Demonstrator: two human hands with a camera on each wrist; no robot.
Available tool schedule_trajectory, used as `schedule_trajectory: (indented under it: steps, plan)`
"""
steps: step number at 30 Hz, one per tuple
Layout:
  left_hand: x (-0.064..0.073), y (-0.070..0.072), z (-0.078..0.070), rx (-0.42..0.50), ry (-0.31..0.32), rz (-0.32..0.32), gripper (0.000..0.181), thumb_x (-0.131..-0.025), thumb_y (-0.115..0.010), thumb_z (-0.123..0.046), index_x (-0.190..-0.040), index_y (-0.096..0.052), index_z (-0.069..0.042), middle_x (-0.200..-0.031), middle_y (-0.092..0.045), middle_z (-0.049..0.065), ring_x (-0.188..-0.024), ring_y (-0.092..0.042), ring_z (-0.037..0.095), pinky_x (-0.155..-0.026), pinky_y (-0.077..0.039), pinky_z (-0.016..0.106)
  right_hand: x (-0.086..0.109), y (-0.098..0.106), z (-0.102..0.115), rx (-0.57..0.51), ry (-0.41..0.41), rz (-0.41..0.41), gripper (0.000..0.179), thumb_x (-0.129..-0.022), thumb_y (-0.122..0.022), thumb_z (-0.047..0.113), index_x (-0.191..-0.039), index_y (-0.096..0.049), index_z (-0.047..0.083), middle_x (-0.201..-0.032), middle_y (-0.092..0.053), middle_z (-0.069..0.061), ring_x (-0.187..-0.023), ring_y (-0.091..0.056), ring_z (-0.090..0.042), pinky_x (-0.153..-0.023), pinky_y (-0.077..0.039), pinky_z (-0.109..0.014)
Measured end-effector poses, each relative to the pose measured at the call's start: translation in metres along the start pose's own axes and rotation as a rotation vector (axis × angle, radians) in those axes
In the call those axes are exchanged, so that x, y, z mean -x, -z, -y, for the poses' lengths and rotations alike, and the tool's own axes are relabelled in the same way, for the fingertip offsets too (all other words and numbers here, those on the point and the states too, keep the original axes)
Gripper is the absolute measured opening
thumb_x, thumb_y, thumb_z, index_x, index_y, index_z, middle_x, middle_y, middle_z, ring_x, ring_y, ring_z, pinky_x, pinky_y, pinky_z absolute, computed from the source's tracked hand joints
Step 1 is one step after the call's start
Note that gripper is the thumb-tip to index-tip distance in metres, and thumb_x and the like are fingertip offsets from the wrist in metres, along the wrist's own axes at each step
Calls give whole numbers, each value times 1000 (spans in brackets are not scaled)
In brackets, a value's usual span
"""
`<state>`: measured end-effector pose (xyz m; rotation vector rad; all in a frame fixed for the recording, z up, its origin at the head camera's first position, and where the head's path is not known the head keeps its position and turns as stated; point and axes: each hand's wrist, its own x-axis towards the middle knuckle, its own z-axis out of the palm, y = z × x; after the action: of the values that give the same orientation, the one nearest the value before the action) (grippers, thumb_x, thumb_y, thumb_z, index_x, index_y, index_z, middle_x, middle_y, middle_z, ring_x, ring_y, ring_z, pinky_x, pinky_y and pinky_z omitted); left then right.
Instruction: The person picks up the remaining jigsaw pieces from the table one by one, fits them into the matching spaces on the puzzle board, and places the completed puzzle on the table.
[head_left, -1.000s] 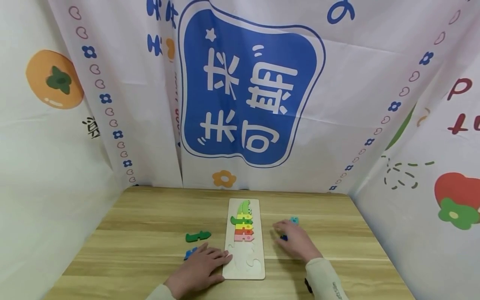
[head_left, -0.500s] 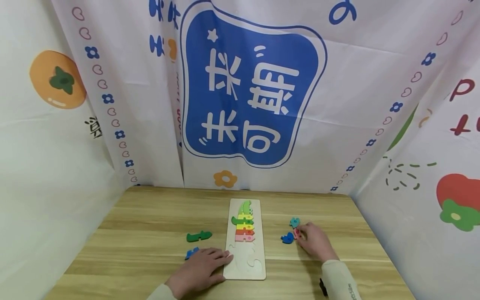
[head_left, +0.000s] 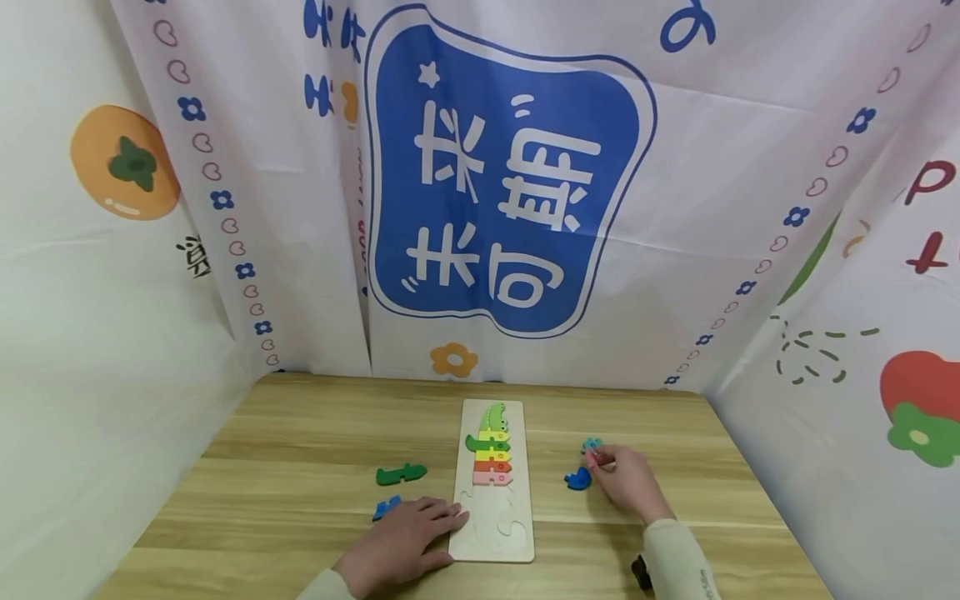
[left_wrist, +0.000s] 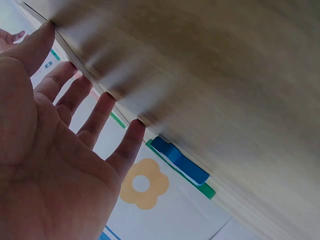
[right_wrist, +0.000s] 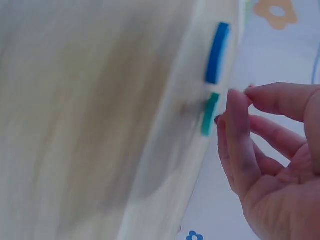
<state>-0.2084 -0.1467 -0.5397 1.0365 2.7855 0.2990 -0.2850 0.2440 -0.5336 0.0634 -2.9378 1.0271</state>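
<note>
A pale wooden puzzle board (head_left: 486, 537) lies upright before me, its upper part filled with a crocodile puzzle (head_left: 492, 456) in green, yellow, red and pink strips. My left hand (head_left: 405, 540) rests with fingers spread, fingertips on the board's lower left edge. To the right of the board, my right hand (head_left: 632, 482) pinches a small pink puzzle piece (head_left: 591, 459) between thumb and fingertips. In the right wrist view the fingers mostly hide that piece. Close by lie a dark blue puzzle piece (head_left: 578, 478) and a teal puzzle piece (head_left: 591, 444).
Left of the board lie a dark green puzzle piece (head_left: 401, 474) and a blue puzzle piece (head_left: 387, 507), the latter right by my left fingers. The wooden table (head_left: 300, 450) ends at a printed white curtain (head_left: 600, 358), with more cloth at both sides.
My right hand has moved right from above the dark blue piece and now holds the pink piece, which it has lifted and tilted. The left hand stays on the board's edge.
</note>
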Motion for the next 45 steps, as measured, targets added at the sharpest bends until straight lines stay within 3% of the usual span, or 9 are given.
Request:
schedule_trajectory:
  steps: [4,9,17,22,26,32,38,45]
  plan:
    - [1,-1,0,3,2,0,57,-102,-58,-55,-153,-52,-32,-152,-56,-9,-140,-52,23,-110,-49,48,2,2,6,-138,-27,29,45,-98,-71,13,-141,-63,4,-107,-73,-8,-94,-69,-23,-69,-59,-34]
    - [0,-2,1,14,21,24,58,-101,-58,-56,-153,-51,-33,-153,-55,-10,-141,-52,23,-111,-49,49,7,4,17,-297,-25,124,51,-100,-67,9,-149,-54,8,-109,-67,-11,-92,-65,-20,-72,-61,-39]
    - [-2,-4,1,20,27,14,57,-101,-58,-57,-153,-51,-34,-152,-56,-11,-140,-52,21,-111,-49,48,5,4,34,-494,-21,172,48,-100,-68,7,-146,-54,13,-105,-61,-16,-80,-67,-27,-72,-63,-46]
    - [-1,-3,1,7,21,7,57,-101,-59,-56,-153,-52,-34,-152,-56,-11,-140,-52,21,-110,-49,48,4,3,43,-590,18,173,49,-101,-65,3,-147,-52,10,-109,-60,-18,-87,-70,-25,-77,-66,-42]
    - [-1,-1,0,9,17,3,57,-101,-59,-55,-153,-52,-33,-152,-56,-11,-140,-52,21,-111,-49,47,3,2,49,-613,27,169,48,-101,-65,2,-146,-53,9,-110,-62,-18,-89,-71,-24,-80,-65,-44]
    - [-2,4,1,2,22,-2,57,-101,-60,-55,-153,-52,-33,-152,-56,-10,-139,-53,22,-111,-49,47,-3,-3,60,-565,62,158,42,-100,-68,8,-141,-57,7,-102,-72,-14,-88,-73,-33,-81,-65,-45]
    - [-1,1,2,7,29,12,57,-101,-59,-55,-153,-51,-33,-153,-56,-10,-140,-52,21,-111,-49,49,-2,-11,64,-600,81,180,32,-99,-70,10,-130,-63,4,-95,-74,-13,-90,-73,-42,-83,-64,-50]
    - [-2,-1,2,13,30,17,58,-101,-59,-55,-154,-51,-34,-153,-55,-11,-140,-52,21,-111,-49,48,-1,-14,64,-639,69,198,20,-94,-74,3,-113,-68,-3,-101,-74,-17,-88,-75,-27,-87,-63,-49]
